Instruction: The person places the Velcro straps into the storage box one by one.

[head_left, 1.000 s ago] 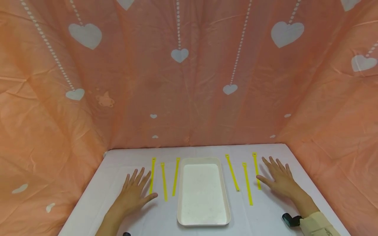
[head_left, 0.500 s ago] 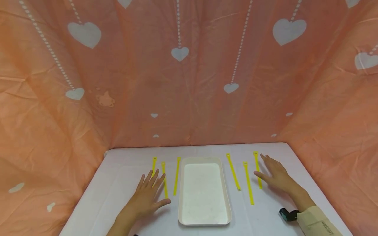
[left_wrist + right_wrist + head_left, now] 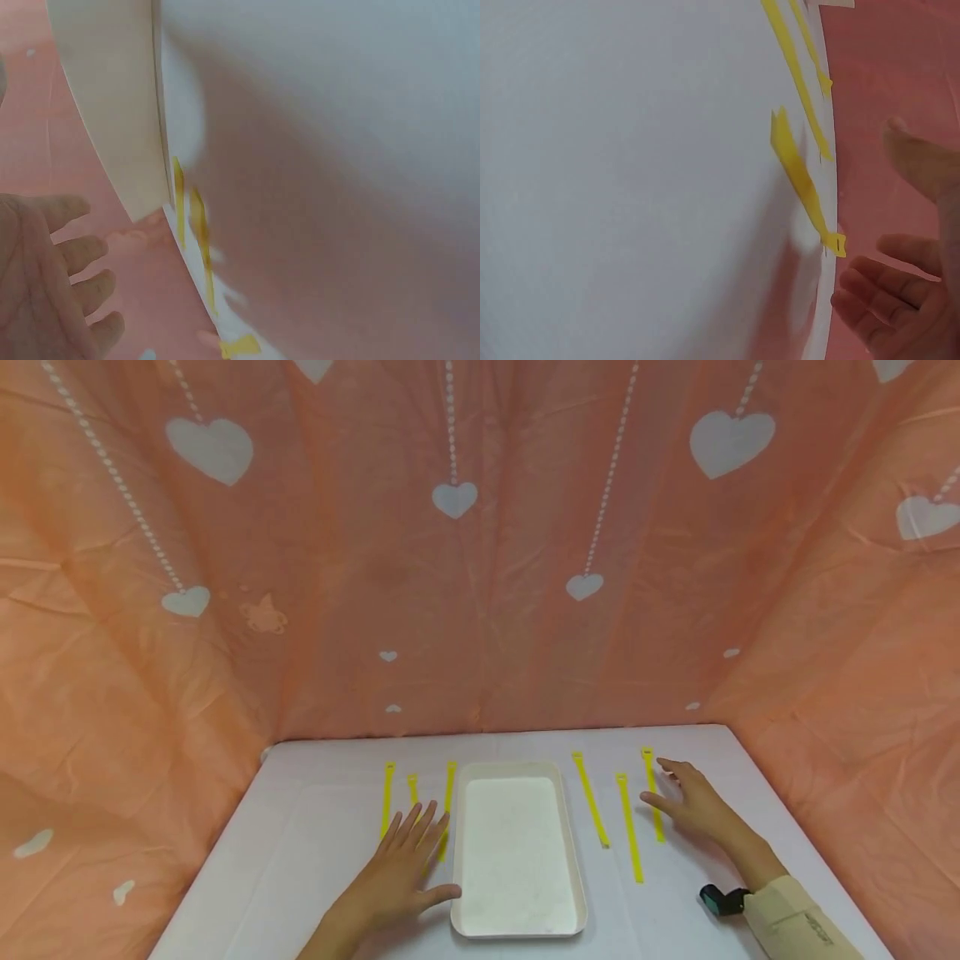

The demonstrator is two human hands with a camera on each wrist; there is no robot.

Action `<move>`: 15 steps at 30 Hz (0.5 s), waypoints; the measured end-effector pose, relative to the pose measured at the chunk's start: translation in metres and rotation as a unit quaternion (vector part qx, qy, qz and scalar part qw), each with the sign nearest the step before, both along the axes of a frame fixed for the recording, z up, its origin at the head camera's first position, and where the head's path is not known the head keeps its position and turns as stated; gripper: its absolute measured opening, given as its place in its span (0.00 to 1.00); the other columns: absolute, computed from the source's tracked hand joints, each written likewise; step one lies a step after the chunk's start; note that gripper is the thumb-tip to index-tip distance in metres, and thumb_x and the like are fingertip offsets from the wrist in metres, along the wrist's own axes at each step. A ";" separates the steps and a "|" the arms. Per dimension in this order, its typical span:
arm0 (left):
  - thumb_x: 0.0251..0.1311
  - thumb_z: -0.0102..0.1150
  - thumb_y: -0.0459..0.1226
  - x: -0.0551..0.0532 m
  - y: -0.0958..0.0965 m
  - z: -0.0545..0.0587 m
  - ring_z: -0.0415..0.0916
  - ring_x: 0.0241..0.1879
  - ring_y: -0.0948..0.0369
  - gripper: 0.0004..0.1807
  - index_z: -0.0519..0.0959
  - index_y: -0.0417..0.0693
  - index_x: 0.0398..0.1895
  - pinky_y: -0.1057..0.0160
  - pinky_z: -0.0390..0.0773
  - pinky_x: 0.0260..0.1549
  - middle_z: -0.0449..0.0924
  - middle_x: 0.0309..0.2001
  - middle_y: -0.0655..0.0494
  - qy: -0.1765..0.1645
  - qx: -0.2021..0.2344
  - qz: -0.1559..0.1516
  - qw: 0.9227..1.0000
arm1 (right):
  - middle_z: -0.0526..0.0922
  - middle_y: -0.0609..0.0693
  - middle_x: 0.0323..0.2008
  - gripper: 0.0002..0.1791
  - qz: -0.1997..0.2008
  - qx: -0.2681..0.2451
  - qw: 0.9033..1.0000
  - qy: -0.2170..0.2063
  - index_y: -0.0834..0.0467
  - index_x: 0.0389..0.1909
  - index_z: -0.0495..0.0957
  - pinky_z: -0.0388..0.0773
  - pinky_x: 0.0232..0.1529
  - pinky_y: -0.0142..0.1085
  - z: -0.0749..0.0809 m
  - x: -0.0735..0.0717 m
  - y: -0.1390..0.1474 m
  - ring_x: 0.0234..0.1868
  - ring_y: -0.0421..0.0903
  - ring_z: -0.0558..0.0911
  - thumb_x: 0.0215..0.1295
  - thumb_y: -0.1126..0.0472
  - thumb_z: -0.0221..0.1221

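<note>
My left hand hovers with spread fingers beside the tray's left side, its thumb overlapping the rim in the head view. It partly hides two of the three yellow cable straps on that side: the middle strap and the inner strap; the outer strap shows more fully. On the right, my other hand is held over the table with fingers loosely bent, thumb across the outer right strap. That strap's slotted head shows in the right wrist view. Both hands are empty.
A shallow white rectangular tray stands mid-table between the strap groups. Two more yellow straps lie right of it, a slanted strap and a longer-looking strap. Pink curtains with hearts enclose the white table.
My left hand has moved right, from beside the outer strap to the tray's left edge. The right hand has shifted slightly left and its fingers have drawn together. Straps and tray stay put.
</note>
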State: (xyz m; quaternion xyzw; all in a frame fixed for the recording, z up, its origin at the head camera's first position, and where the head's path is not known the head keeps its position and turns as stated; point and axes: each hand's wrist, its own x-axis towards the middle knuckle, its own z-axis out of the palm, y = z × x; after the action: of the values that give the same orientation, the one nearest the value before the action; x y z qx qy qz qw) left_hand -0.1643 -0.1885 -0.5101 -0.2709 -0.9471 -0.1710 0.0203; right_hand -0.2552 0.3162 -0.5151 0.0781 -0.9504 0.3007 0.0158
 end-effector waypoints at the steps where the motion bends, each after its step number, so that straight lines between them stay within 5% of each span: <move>1: 0.68 0.54 0.72 0.001 0.002 -0.001 0.44 0.85 0.41 0.57 0.58 0.42 0.86 0.54 0.27 0.83 0.48 0.86 0.42 0.007 0.001 -0.007 1.000 | 0.73 0.75 0.66 0.48 -0.004 -0.004 1.000 0.004 0.73 0.76 0.64 0.74 0.64 0.69 0.000 0.000 0.000 0.64 0.73 0.75 0.70 0.46 0.72; 4: 0.69 0.48 0.75 0.005 0.008 -0.002 0.49 0.84 0.40 0.58 0.59 0.40 0.85 0.61 0.25 0.82 0.50 0.86 0.40 0.028 -0.006 -0.027 0.999 | 0.76 0.73 0.61 0.43 -0.017 -0.016 1.000 0.014 0.74 0.71 0.67 0.79 0.59 0.65 -0.001 0.000 0.002 0.58 0.69 0.79 0.70 0.50 0.73; 7: 0.67 0.48 0.76 0.007 0.014 0.001 0.48 0.84 0.41 0.61 0.56 0.39 0.86 0.63 0.27 0.82 0.50 0.86 0.39 0.012 0.000 -0.037 0.999 | 0.79 0.69 0.55 0.38 -0.030 -0.033 0.999 0.024 0.74 0.68 0.71 0.82 0.55 0.60 0.000 -0.004 0.002 0.52 0.64 0.81 0.69 0.53 0.73; 15: 0.61 0.52 0.79 0.015 0.027 0.002 0.46 0.85 0.40 0.68 0.53 0.34 0.85 0.53 0.44 0.83 0.46 0.86 0.37 -0.023 0.003 -0.053 0.998 | 0.83 0.62 0.45 0.29 -0.070 -0.074 0.995 -0.011 0.74 0.61 0.75 0.82 0.44 0.40 -0.002 -0.016 0.002 0.45 0.55 0.82 0.70 0.58 0.72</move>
State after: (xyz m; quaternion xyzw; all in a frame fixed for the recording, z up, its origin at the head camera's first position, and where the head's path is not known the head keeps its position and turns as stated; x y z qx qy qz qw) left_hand -0.1498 -0.1615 -0.5082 -0.3162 -0.9312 -0.1810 -0.0092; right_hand -0.2714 0.3184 -0.5172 0.0068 -0.9286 0.3695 0.0318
